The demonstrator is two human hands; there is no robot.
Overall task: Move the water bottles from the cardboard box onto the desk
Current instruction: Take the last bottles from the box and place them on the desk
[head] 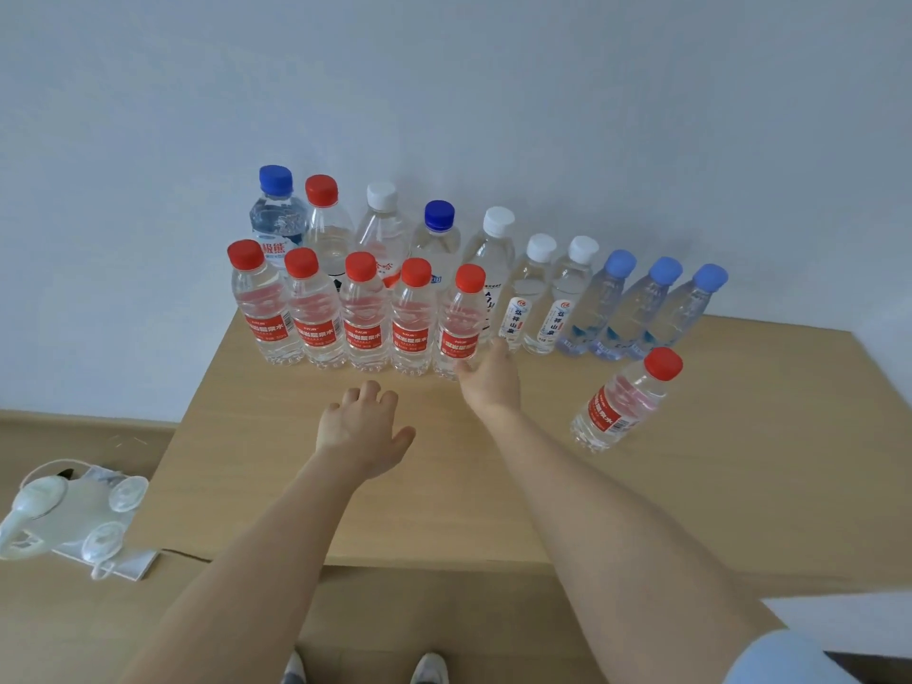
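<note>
Near edge: two shoe tips (365, 668) on the wood floor, both bare forearms reach forward over the desk (444, 496). Off the desk's left side, on the floor, a clear plastic bag with white suction-cup parts (74, 510).

Left hand (362, 427) hovers palm down over the bare desk, fingers loosely curled, holding nothing, just short of the front row. Right hand (488, 380) reaches further, fingers around the base of the rightmost front-row bottle (461, 323); the thumb shows at its lower edge, how tight the grip is cannot be told.

Lone red-cap bottle (624, 402) stands apart to the right, red label, near the right hand but not touching.

Front row of red-cap bottles (340, 313): five side by side, red labels with white Chinese characters, too blurred to read fully.

Back row against the wall (444, 91), left to right: blue-cap bottle (276, 214) with "极熊" readable, red cap, white cap, dark blue cap, white cap. Then two small white-cap bottles (535, 298) with a vertical label that seems to read "弘祥山泉". Three light-blue-cap bottles (641, 308) at the far right, label text unreadable.

All bottles stand upright on the desk.
</note>
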